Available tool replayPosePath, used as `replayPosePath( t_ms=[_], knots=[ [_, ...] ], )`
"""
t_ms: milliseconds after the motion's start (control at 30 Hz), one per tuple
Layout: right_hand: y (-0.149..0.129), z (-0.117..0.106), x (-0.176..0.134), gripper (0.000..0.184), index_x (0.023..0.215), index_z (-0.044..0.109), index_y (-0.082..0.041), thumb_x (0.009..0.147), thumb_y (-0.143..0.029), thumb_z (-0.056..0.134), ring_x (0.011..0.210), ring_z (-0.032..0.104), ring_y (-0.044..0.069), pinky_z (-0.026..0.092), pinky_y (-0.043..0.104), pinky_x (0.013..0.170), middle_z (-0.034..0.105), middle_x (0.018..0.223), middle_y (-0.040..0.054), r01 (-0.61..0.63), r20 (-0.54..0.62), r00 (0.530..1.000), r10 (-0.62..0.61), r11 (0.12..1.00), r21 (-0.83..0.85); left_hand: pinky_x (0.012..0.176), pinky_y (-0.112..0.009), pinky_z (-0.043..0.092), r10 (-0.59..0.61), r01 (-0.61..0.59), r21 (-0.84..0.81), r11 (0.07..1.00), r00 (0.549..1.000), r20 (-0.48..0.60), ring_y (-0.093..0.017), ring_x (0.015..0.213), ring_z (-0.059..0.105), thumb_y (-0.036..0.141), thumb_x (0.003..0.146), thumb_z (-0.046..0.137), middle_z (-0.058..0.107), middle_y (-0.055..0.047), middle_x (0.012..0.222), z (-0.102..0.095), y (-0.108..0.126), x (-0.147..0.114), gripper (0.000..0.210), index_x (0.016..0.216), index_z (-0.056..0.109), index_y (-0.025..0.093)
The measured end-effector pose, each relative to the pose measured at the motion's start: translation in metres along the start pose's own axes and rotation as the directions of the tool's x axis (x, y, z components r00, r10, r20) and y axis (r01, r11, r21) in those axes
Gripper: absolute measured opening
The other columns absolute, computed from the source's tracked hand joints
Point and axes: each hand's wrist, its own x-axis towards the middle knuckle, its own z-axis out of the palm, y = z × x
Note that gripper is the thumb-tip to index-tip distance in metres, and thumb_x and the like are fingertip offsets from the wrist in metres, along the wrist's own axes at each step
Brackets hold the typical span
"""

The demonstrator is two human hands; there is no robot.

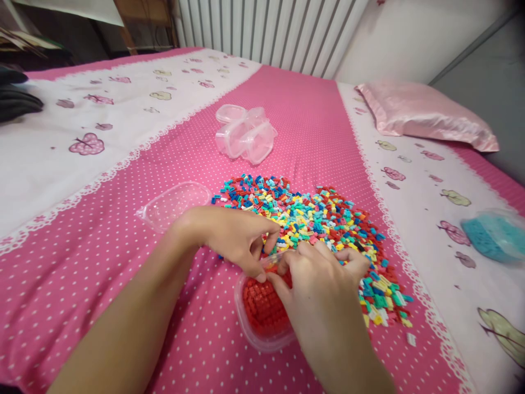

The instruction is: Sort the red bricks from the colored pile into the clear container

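Observation:
A clear plastic container (266, 346) holds red building bricks (262, 306), many in neat rows. My left hand (229, 232) reaches over its far left rim with fingers curled and the thumb pointing down to the red bricks. From the right, my right hand (324, 290) covers part of the container, its thumb and forefinger drawn together above the red bricks. The two thumb tips almost meet. Whatever lies between the fingertips is too small and covered to make out. Just beyond both hands spreads a heap of small multicoloured bricks (303, 216).
Left of the heap lies a clear lid (176, 202). Several clear containers (248, 137) are grouped farther back on the pink dotted bedspread (205, 350). A container of blue bricks (494, 235) stands at right, with a pink pillow (426, 115) behind. A black object (18, 96) sits far left.

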Motion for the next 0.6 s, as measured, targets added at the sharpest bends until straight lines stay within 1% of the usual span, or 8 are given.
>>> replayPosePath(
  t_ms=[100,233,367,433,533,600],
  knots=[
    [0.000,0.001,0.000,0.021,0.065,0.067,-0.023,0.074,-0.025,0.086,0.078,0.059,0.024,0.026,0.045,0.084,0.068,0.070,0.0006,0.007,0.004,1.000,-0.007,1.000,0.000,0.060,-0.023,0.047,-0.002,0.002,-0.012,1.000,1.000,0.004,-0.016,0.073,0.068,0.030,0.076,0.080,0.070,0.003,0.077,0.000,0.000,0.000,0.035,0.086,0.047,0.022],
    [0.000,0.003,0.001,0.023,0.066,0.068,-0.023,0.071,-0.026,0.090,0.077,0.059,0.024,0.025,0.045,0.084,0.068,0.069,-0.0005,0.008,0.006,1.000,-0.008,1.000,0.003,0.061,-0.023,0.047,-0.007,0.007,-0.016,1.000,1.000,0.006,-0.016,0.074,0.069,0.024,0.077,0.077,0.070,0.003,0.077,0.001,-0.001,0.000,0.031,0.086,0.047,0.022],
    [0.002,0.004,0.001,0.023,0.065,0.069,-0.023,0.069,-0.019,0.091,0.076,0.060,0.023,0.024,0.043,0.083,0.067,0.068,-0.0022,0.007,-0.001,1.000,-0.007,1.000,0.011,0.063,-0.024,0.048,-0.006,0.006,-0.013,1.000,1.000,0.007,-0.017,0.076,0.069,0.028,0.076,0.079,0.070,0.002,0.078,0.001,0.000,0.000,0.033,0.086,0.048,0.021],
    [0.005,0.002,0.002,0.023,0.063,0.069,-0.024,0.068,-0.014,0.090,0.076,0.061,0.023,0.023,0.042,0.081,0.067,0.067,-0.0030,0.007,0.024,1.000,-0.007,0.999,0.035,0.062,-0.024,0.047,-0.016,0.016,-0.003,1.000,1.000,0.007,-0.018,0.076,0.069,0.030,0.076,0.080,0.070,0.002,0.078,0.000,0.000,0.000,0.035,0.086,0.048,0.021],
    [0.017,-0.006,0.007,0.022,0.064,0.071,-0.027,0.073,-0.012,0.084,0.076,0.062,0.022,0.022,0.040,0.077,0.069,0.069,-0.0042,-0.007,0.056,0.998,0.000,0.993,0.122,0.059,-0.023,0.045,-0.039,0.040,0.023,0.999,0.999,-0.001,-0.017,0.073,0.068,0.031,0.077,0.079,0.070,0.002,0.078,0.000,0.000,-0.001,0.034,0.087,0.048,0.021],
    [0.030,-0.014,0.013,0.017,0.069,0.074,-0.029,0.080,-0.016,0.079,0.073,0.061,0.020,0.023,0.038,0.075,0.069,0.071,-0.0044,-0.042,0.083,0.996,0.026,0.979,0.200,0.059,-0.023,0.044,-0.044,0.044,0.038,0.998,0.999,-0.005,-0.017,0.073,0.067,0.032,0.080,0.077,0.070,0.002,0.079,0.000,0.000,0.000,0.031,0.090,0.049,0.021]
  ],
)
